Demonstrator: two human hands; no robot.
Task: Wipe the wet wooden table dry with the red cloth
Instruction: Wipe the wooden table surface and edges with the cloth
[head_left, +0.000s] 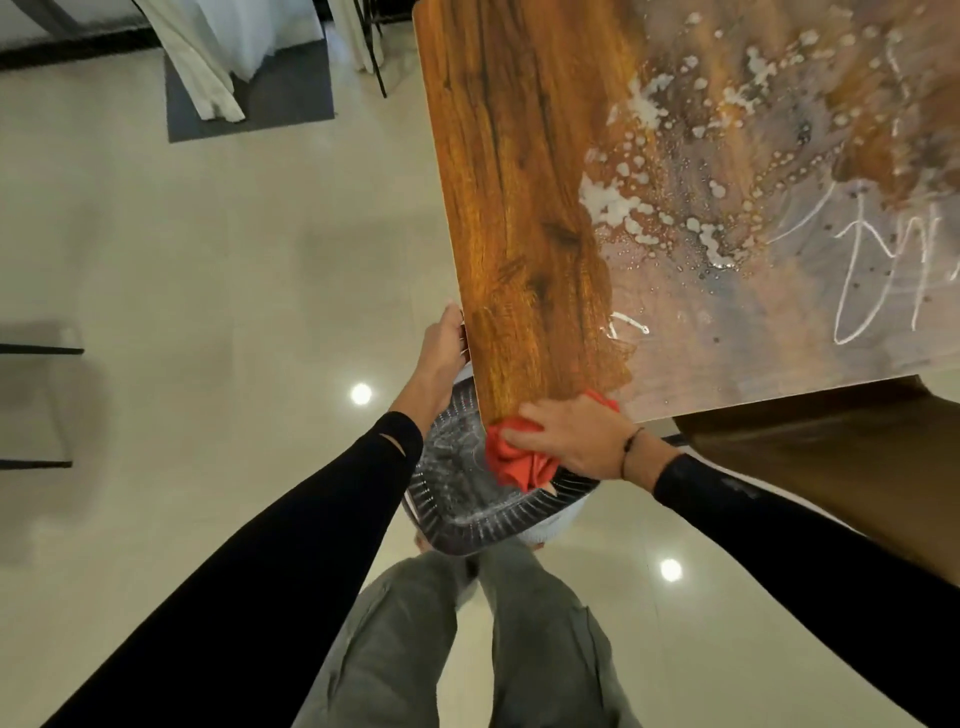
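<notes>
Red cloth (519, 457) bunched at table (524, 197) corner, spilling over edge above slotted basin (462, 499). Pressed flat under right hand (571, 436), fingers spread. Left hand (441, 348) gripping basin rim. Likely to miss basin and wet floor (208, 312); foamy puddles (675, 208) well apart, untouched.

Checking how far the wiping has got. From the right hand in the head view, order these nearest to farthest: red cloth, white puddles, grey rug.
1. Red cloth: under the right hand, table's near corner.
2. White puddles: mid-table, beyond.
3. Grey rug: floor, far left.
</notes>
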